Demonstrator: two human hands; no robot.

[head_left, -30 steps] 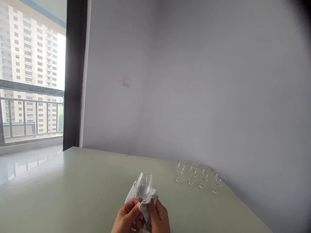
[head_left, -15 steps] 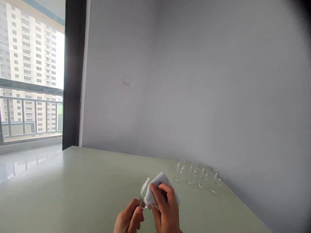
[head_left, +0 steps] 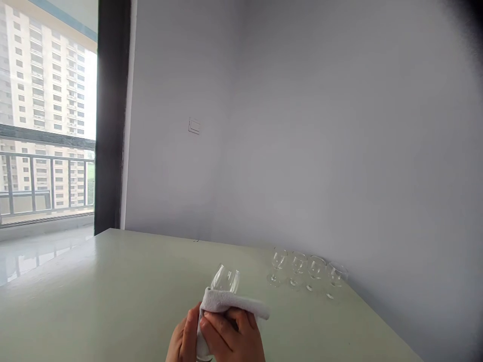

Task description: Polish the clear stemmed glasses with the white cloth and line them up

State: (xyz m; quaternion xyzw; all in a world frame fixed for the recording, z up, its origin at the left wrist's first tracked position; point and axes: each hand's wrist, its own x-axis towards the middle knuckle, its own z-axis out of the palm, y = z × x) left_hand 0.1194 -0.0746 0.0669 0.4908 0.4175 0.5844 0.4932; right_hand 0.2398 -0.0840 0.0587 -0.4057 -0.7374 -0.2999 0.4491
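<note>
A clear stemmed glass [head_left: 225, 280] is held at the bottom centre, its bowl pointing up and its lower part hidden by cloth and fingers. Around its lower bowl and stem lies a white cloth [head_left: 226, 300], pinched by my right hand [head_left: 234, 334]. The cloth's free end sticks out to the right. My left hand [head_left: 183, 334] is closed at the left side of the glass, against the cloth. A bit of the glass's base shows below the hands.
Several clear stemmed glasses [head_left: 299, 264] stand upright in a row at the table's back right, near the wall. The pale green table [head_left: 132, 286] meets grey walls. A window with a railing is at the left.
The glass has turned more upright and shows its bowl opening. My right hand and the cloth have moved left and down, from the bowl's side to its lower part and stem.
</note>
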